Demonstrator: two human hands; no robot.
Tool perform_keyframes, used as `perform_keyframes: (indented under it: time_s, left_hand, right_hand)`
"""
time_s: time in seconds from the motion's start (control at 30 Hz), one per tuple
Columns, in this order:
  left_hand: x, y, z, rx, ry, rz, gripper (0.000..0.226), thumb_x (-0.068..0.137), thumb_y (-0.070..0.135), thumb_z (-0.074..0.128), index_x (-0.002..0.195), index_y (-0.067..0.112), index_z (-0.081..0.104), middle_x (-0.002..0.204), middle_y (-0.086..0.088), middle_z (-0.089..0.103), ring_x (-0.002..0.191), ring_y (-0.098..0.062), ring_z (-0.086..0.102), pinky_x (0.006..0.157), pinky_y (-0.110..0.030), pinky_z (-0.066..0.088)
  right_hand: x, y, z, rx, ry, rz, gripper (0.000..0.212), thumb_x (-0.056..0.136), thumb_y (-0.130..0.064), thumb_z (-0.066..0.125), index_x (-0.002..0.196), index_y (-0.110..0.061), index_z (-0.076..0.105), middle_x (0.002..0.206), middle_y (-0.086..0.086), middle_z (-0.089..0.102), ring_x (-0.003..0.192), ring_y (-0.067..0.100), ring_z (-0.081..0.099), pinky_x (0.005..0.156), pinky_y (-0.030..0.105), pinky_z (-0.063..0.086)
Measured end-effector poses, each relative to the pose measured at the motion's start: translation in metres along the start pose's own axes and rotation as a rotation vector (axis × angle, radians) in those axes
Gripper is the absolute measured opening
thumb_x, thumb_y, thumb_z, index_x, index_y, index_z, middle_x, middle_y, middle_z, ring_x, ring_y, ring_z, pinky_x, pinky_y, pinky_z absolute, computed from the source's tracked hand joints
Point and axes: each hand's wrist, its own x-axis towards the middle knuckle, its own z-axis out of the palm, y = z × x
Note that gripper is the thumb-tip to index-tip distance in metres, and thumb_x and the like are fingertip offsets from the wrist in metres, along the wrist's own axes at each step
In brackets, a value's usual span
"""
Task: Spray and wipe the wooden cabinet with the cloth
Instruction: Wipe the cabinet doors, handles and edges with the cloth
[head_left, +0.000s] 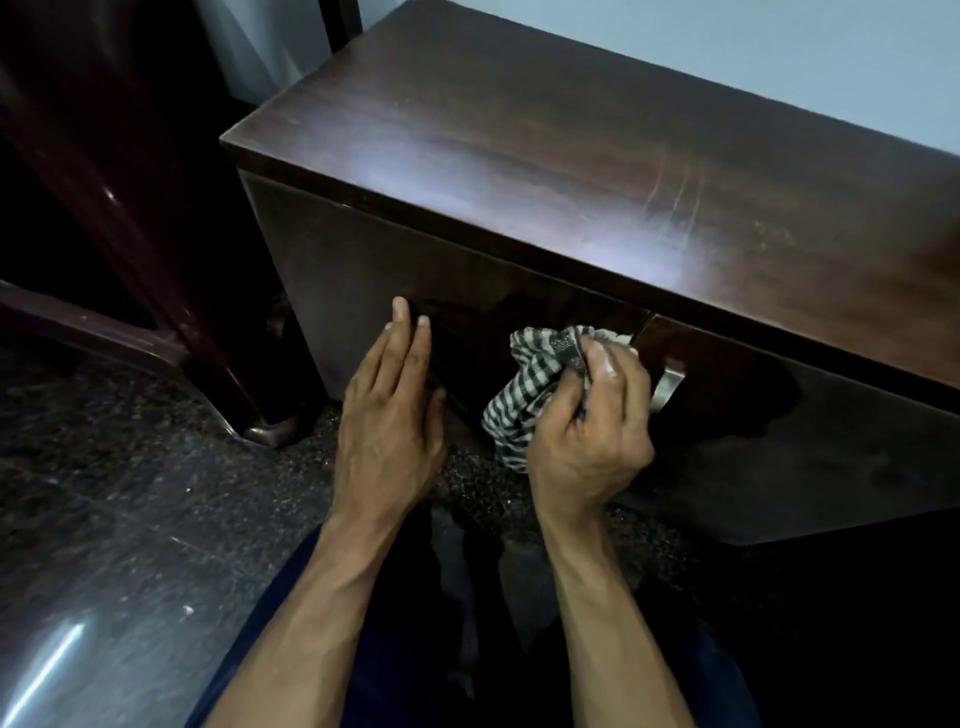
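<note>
Right hand (589, 431) bunches cloth (530, 384), seemingly touching cabinet (519, 156) front.

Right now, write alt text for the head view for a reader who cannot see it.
A person's right hand presses a bunched checked cloth against the dark wooden cabinet front, beside a metal handle. The left hand rests flat, fingers extended, against the left door. A dark chair stands left on speckled floor.

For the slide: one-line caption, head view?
Right hand rubs checked cloth on wooden cabinet front; left hand rests open alongside.
</note>
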Motion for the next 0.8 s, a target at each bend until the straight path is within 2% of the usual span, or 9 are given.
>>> perform_keyframes:
  time_s: [0.13, 0.23, 0.3, 0.4, 0.47, 0.5, 0.6, 0.73, 0.8]
  left_hand:
    - [-0.002, 0.002, 0.001, -0.001, 0.003, -0.003, 0.065, 0.092, 0.013, 0.054, 0.152, 0.004, 0.029, 0.165, -0.013, 0.015, 0.149, -0.028, 0.026, 0.117, -0.045, 0.033]
    - [0.000, 0.005, 0.001, 0.000, 0.001, -0.013, 0.065, 0.093, 0.016, 0.052, 0.152, 0.003, 0.029, 0.165, -0.014, 0.015, 0.149, -0.028, 0.026, 0.117, -0.045, 0.032]
    - [0.000, 0.005, 0.000, 0.002, 0.005, -0.018, 0.065, 0.092, 0.016, 0.052, 0.152, 0.003, 0.030, 0.164, -0.014, 0.015, 0.149, -0.028, 0.026, 0.117, -0.045, 0.032]
    - [-0.001, 0.004, 0.000, -0.020, -0.001, -0.016, 0.066, 0.093, 0.016, 0.053, 0.153, 0.004, 0.028, 0.165, -0.013, 0.013, 0.150, -0.028, 0.025, 0.118, -0.044, 0.031]
    - [-0.002, 0.003, -0.001, -0.047, -0.021, -0.015, 0.069, 0.094, 0.015, 0.058, 0.154, 0.006, 0.025, 0.166, -0.011, 0.010, 0.151, -0.026, 0.022, 0.119, -0.044, 0.029]
    - [-0.002, 0.004, -0.001, -0.057, -0.027, -0.019, 0.070, 0.095, 0.014, 0.060, 0.155, 0.007, 0.024, 0.166, -0.010, 0.009, 0.151, -0.025, 0.021, 0.119, -0.044, 0.029]
    - [-0.001, 0.005, 0.002, -0.030, 0.001, -0.024, 0.065, 0.094, 0.010, 0.054, 0.153, 0.006, 0.028, 0.165, -0.012, 0.012, 0.150, -0.027, 0.025, 0.117, -0.045, 0.031]
    - [0.000, 0.001, 0.002, 0.003, 0.009, -0.006, 0.067, 0.089, 0.003, 0.051, 0.152, 0.006, 0.030, 0.164, -0.013, 0.016, 0.147, -0.030, 0.030, 0.115, -0.047, 0.035]
    - [0.000, -0.001, 0.002, 0.008, 0.009, -0.010, 0.072, 0.086, -0.004, 0.053, 0.153, 0.008, 0.030, 0.164, -0.010, 0.015, 0.147, -0.029, 0.030, 0.114, -0.048, 0.036]
  right_hand:
    - [-0.031, -0.006, -0.002, -0.021, -0.098, 0.030, 0.028, 0.093, 0.008, 0.064, 0.120, 0.005, 0.070, 0.119, 0.019, 0.071, 0.112, 0.026, 0.070, 0.098, 0.029, 0.056]
    - [-0.037, -0.003, -0.001, 0.068, -0.096, 0.161, 0.025, 0.093, 0.007, 0.061, 0.115, 0.011, 0.070, 0.116, 0.021, 0.072, 0.107, 0.024, 0.070, 0.097, 0.021, 0.054]
    - [-0.026, -0.004, -0.003, 0.128, -0.067, 0.242, 0.023, 0.091, 0.007, 0.061, 0.110, 0.009, 0.073, 0.108, 0.018, 0.075, 0.099, 0.022, 0.072, 0.090, 0.021, 0.056]
    - [-0.006, -0.018, -0.007, 0.319, -0.046, 0.499, 0.028, 0.089, -0.004, 0.061, 0.114, -0.011, 0.072, 0.103, 0.004, 0.078, 0.096, 0.012, 0.074, 0.085, 0.025, 0.057]
    - [-0.002, -0.026, -0.007, 0.450, -0.043, 0.689, 0.026, 0.089, -0.008, 0.062, 0.110, -0.023, 0.066, 0.098, -0.004, 0.077, 0.093, 0.007, 0.073, 0.083, 0.021, 0.055]
    - [-0.003, -0.026, -0.008, 0.458, -0.073, 0.701, 0.023, 0.089, -0.009, 0.062, 0.107, -0.025, 0.062, 0.095, -0.008, 0.076, 0.092, 0.004, 0.073, 0.082, 0.018, 0.053]
    - [-0.010, -0.017, -0.013, 0.387, -0.221, 0.564, 0.017, 0.090, -0.009, 0.060, 0.103, -0.019, 0.057, 0.094, -0.016, 0.070, 0.089, -0.003, 0.069, 0.079, 0.013, 0.050]
    - [0.001, -0.012, -0.015, 0.386, -0.251, 0.515, 0.017, 0.090, -0.006, 0.061, 0.103, -0.016, 0.060, 0.093, 0.000, 0.075, 0.091, 0.010, 0.074, 0.079, 0.018, 0.055]
    - [0.001, -0.011, -0.014, 0.390, -0.241, 0.503, 0.017, 0.091, -0.005, 0.061, 0.104, -0.015, 0.059, 0.093, -0.002, 0.075, 0.089, 0.006, 0.073, 0.077, 0.016, 0.054]
